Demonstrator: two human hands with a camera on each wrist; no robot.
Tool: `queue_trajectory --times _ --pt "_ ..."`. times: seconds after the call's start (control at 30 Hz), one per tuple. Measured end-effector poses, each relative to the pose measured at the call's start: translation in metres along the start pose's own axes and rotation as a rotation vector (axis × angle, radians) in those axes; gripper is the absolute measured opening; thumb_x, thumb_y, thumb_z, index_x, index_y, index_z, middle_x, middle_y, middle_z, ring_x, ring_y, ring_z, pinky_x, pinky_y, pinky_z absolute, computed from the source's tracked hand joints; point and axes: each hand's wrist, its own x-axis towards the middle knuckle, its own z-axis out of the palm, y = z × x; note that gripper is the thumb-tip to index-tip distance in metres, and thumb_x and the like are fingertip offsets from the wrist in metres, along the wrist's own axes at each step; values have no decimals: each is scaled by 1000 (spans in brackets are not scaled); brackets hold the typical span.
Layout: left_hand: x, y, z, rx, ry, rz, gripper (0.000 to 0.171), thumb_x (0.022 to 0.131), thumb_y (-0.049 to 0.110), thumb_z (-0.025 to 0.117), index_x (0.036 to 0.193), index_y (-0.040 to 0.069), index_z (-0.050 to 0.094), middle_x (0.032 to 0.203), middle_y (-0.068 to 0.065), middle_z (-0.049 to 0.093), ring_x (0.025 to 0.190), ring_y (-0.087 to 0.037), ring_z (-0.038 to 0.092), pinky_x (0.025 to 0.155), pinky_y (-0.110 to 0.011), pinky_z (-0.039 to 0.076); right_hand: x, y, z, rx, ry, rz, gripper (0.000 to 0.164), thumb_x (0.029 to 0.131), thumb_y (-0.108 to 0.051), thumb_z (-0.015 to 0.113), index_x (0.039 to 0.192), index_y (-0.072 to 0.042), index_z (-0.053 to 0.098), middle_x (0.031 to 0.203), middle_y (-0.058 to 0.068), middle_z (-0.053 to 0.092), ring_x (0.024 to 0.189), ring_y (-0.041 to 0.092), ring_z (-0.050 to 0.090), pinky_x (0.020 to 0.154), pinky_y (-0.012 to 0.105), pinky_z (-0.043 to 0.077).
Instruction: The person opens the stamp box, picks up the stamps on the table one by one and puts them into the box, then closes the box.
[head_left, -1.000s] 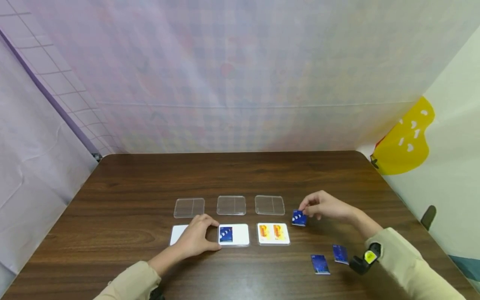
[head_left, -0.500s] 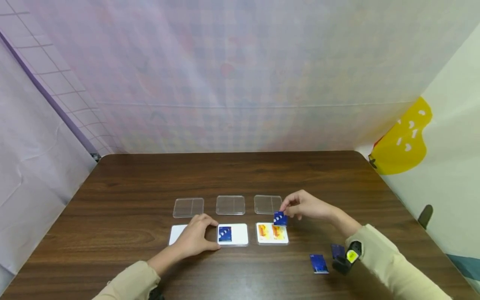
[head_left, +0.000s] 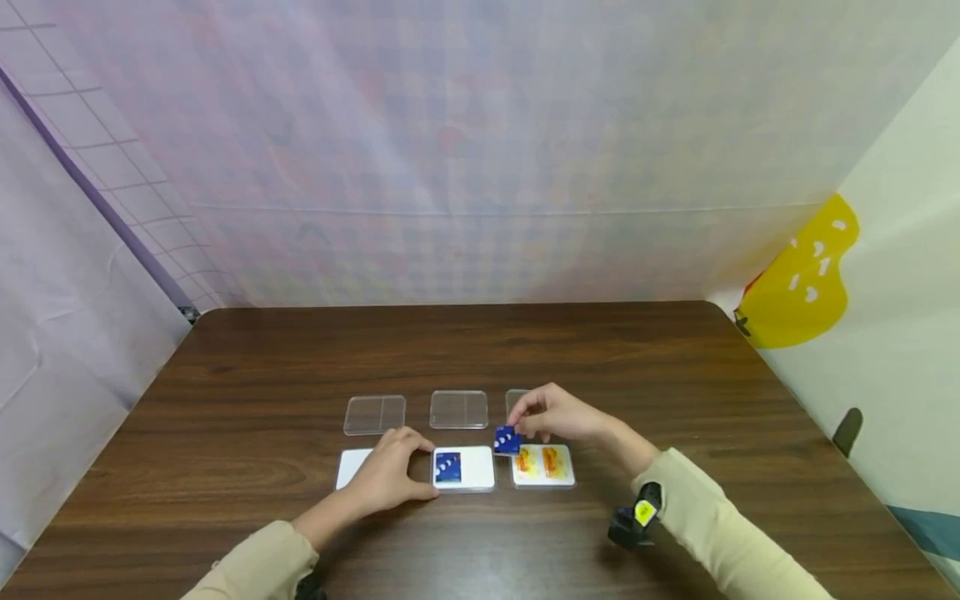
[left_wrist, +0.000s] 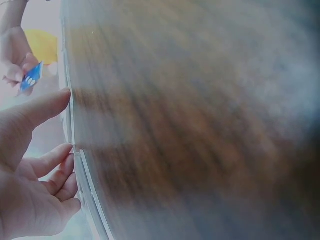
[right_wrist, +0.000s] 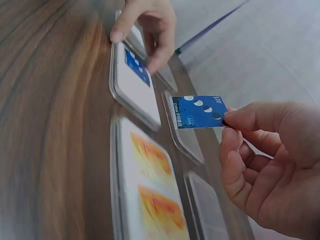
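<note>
A blue postage stamp [head_left: 506, 440] with moon phases is pinched between the thumb and forefinger of my right hand [head_left: 564, 414]. It hangs in the air near the right end of the middle clear plastic stamp case [head_left: 477, 468]. On that case's white insert lies a matching blue stamp [head_left: 447, 467], at the left side. My left hand [head_left: 390, 475] grips the case by its left end, thumb at the near corner and forefinger at the far one. The right wrist view shows the held stamp [right_wrist: 200, 112] face-on, printed "CHINA".
To the right is a case [head_left: 542, 479] with two orange-yellow stamps. Another white-lined case [head_left: 351, 468] sits partly under my left hand. Behind stand clear lids [head_left: 375, 415] in a row, the right one partly covered by my right hand. A curtain [head_left: 450, 167] hangs beyond the table.
My right hand has carried the stamp leftward, past the orange-stamp case to the middle case. The two blue stamps on the table are now hidden by the right wrist. The left hand stays put.
</note>
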Motion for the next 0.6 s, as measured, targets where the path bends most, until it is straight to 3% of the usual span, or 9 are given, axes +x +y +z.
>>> queue_trajectory --times 0.4,0.6 --pt "1 -1 0 -2 13 6 52 58 25 82 100 2 63 98 -7 57 95 -25 50 84 -41 43 18 -6 33 112 -11 44 15 79 0 58 90 9 64 66 -1 58 58 10 49 48 17 39" --pt "1 -1 1 -16 22 7 52 58 25 82 100 2 63 97 -7 57 95 -25 50 84 -40 43 21 -5 41 72 -18 69 15 75 1 59 88 7 65 67 -3 60 57 9 49 45 17 37"
